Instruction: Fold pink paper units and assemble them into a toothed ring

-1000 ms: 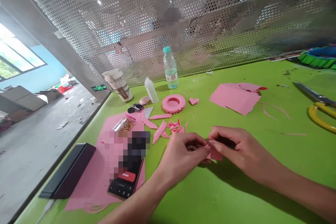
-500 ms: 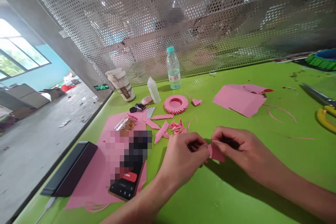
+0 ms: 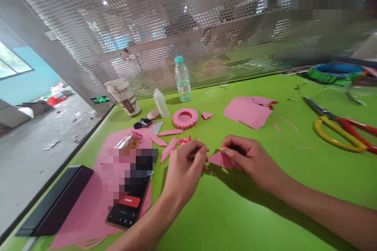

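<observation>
A small folded piece of pink paper (image 3: 223, 160) is between my hands, just above the green table (image 3: 235, 211). My right hand (image 3: 249, 155) pinches its right side between thumb and fingers. My left hand (image 3: 187, 166) is closed, its fingertips at the paper's pointed left end; the exact grip there is partly hidden. Beyond my left hand lie several small folded pink pieces (image 3: 184, 139) and zigzag-edged pink strips (image 3: 169, 150). Further back are a round pink paper ring (image 3: 185, 118) with a toothed edge and a small folded heart-like piece (image 3: 207, 115).
Red-and-yellow-handled scissors (image 3: 338, 129) lie at right, near stacked pink sheets (image 3: 249, 111). At the back stand a water bottle (image 3: 183, 80), a white squeeze bottle (image 3: 160, 103) and a paper cup (image 3: 123, 96). A phone (image 3: 126, 208) and a black box-like device (image 3: 55, 200) lie left.
The view has swung right, so things appear further left and the scissors show more fully. My hands sit slightly further apart, and more of the folded paper shows between them.
</observation>
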`<control>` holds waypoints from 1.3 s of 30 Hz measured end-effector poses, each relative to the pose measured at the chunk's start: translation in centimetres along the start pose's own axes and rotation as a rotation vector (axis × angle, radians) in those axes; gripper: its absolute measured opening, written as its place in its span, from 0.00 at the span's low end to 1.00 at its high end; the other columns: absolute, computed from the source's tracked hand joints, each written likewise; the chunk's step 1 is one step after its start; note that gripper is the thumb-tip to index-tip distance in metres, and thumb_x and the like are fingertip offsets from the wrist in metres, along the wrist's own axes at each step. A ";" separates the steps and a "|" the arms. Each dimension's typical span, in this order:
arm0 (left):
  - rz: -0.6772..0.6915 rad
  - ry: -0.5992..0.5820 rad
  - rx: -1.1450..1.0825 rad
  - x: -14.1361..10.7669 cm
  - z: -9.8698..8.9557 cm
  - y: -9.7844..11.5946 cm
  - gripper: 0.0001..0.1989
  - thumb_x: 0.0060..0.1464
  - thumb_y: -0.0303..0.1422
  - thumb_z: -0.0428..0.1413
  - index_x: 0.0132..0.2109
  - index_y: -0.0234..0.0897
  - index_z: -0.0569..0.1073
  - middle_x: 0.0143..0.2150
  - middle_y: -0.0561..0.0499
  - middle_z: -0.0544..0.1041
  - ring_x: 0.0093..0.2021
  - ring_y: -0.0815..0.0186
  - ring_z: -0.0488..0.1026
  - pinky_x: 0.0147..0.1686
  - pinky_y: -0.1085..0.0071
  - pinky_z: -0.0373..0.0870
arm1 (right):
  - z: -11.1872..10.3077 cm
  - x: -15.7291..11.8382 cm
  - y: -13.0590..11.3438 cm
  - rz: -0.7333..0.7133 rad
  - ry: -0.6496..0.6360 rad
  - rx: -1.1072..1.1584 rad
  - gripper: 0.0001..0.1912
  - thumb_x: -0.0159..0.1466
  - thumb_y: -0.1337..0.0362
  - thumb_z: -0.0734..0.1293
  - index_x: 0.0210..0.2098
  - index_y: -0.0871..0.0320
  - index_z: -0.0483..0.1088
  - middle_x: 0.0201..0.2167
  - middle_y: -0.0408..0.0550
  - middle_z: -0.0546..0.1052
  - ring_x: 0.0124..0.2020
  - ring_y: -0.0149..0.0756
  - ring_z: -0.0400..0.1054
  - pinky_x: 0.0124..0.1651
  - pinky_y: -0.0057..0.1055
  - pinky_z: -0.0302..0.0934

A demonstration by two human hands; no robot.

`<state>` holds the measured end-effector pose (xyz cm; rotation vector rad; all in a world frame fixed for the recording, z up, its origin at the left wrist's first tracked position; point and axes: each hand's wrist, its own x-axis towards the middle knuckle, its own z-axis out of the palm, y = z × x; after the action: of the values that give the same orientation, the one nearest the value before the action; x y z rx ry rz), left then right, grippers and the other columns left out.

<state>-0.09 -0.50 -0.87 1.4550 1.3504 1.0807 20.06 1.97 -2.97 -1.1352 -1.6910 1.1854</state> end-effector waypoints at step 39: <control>0.030 -0.101 0.084 -0.4 0.3 0.6 0.17 0.62 0.41 0.58 0.27 0.38 0.71 0.23 0.54 0.71 0.26 0.67 0.68 0.27 0.73 0.64 | 0.5 -0.1 -0.3 -0.088 -0.250 0.114 0.12 0.69 0.61 0.69 0.31 0.60 0.71 0.24 0.36 0.63 0.27 0.28 0.54 0.31 0.30 0.47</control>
<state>0.33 -0.96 -0.33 1.5753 1.3197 0.9657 19.56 1.72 -2.79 -0.8630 -1.8126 1.3948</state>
